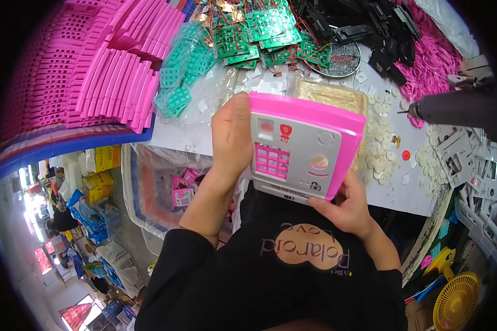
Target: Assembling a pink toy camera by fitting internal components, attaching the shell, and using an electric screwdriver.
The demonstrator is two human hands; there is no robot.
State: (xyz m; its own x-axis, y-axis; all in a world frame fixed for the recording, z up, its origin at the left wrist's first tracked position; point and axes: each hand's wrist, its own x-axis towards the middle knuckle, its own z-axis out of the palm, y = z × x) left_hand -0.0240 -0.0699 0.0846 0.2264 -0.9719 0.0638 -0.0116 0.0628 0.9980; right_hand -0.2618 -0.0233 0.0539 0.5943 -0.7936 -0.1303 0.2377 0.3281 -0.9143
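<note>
Both hands hold a pink plastic toy panel (309, 149) with a white-grey front, tilted above the near edge of the table. Its face shows a grid of square pink keypad openings, a small red sticker and round marks. My left hand (232, 135) is closed on the panel's left side, thumb up near the top corner. My right hand (349, 207) grips the lower right corner, its thumb on the front and its other fingers mostly hidden behind. Behind the panel, a yellowish wrapped block (331, 94) lies partly covered.
Stacked pink panels (116, 83) fill a blue-rimmed container at left. Teal keypads (185, 71), green circuit boards (259, 33) and black parts (378, 27) lie at the back. White discs (382, 151) and a dark power screwdriver (453, 107) are at right. A plastic bin (135, 190) stands below left.
</note>
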